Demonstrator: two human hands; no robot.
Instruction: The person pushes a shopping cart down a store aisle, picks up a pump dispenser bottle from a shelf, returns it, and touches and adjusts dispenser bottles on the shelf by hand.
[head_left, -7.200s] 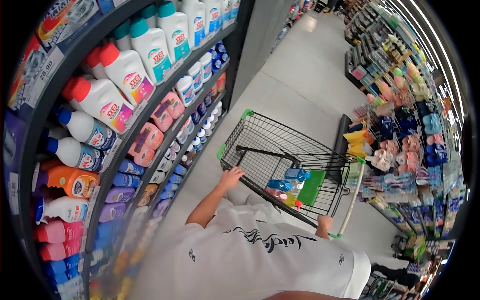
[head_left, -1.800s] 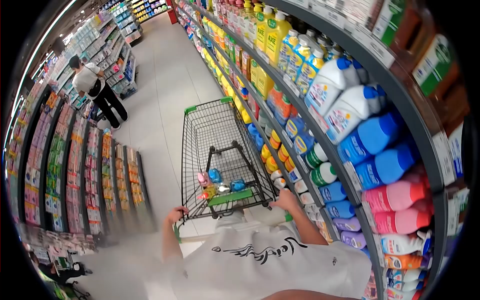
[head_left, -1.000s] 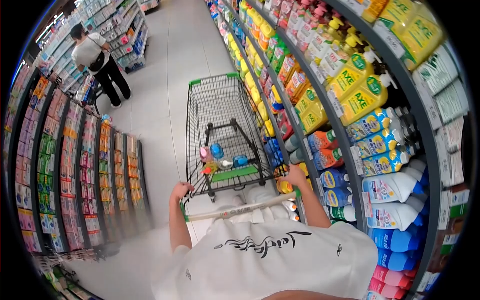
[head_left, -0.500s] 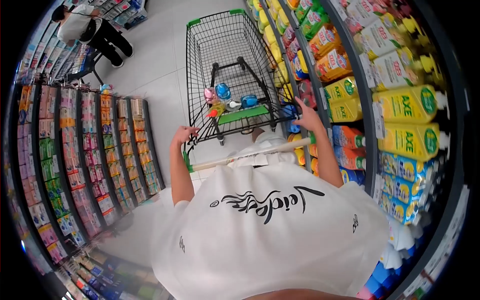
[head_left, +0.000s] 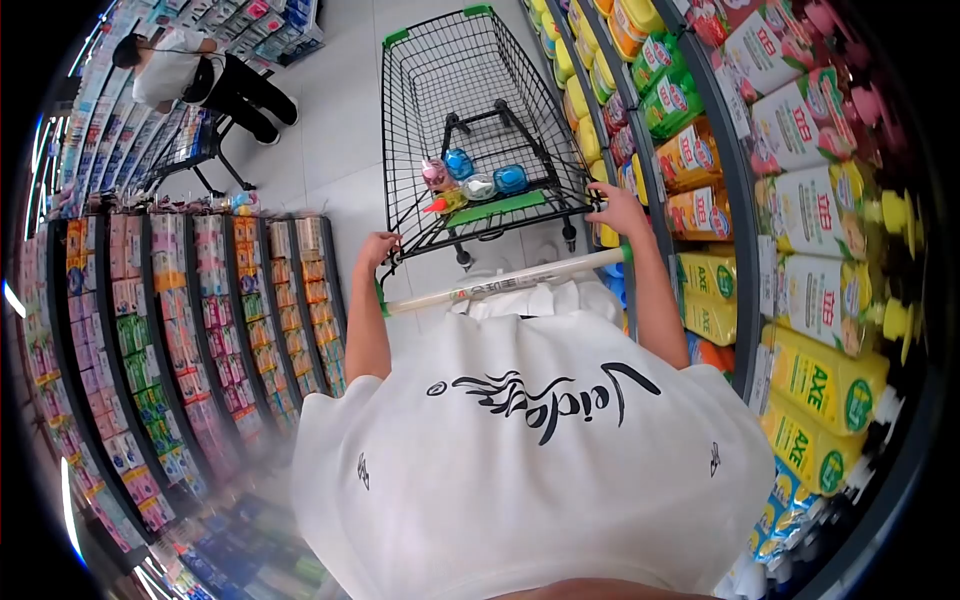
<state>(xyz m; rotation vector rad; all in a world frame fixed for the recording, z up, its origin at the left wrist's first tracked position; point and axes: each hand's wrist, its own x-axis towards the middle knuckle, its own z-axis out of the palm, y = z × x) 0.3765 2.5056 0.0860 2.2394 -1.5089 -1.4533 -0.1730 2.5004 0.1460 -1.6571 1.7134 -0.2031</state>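
A wire shopping cart [head_left: 400, 120] with green corner caps stands in front of me. My left hand [head_left: 379, 248] is closed on the near left corner of its rim. On the near right corner, my right hand [head_left: 620, 212] curls its fingers over the wire edge. Between my forearms the pale push bar [head_left: 510, 281] runs across, close to my white shirt. Inside the basket, near its green panel [head_left: 492, 210], lie a pink bottle [head_left: 435, 175], a blue bottle [head_left: 458, 163], another blue bottle [head_left: 511, 179], a clear-and-white pack [head_left: 478, 187] and a yellow bottle with a red-orange top [head_left: 447, 203].
Tall shelves of detergent bottles [head_left: 825, 385] line my right side, close to the cart. On the left are shelves of small colourful packs [head_left: 215, 300]. A person in a white top [head_left: 175, 75] stands at the far left by another cart [head_left: 195, 150]. Light floor tiles [head_left: 340, 130] lie ahead.
The right-hand bottles have slid back toward me as the cart and I advance along the aisle. The person at the left appears lower and further right. Both hands keep their places on the cart.
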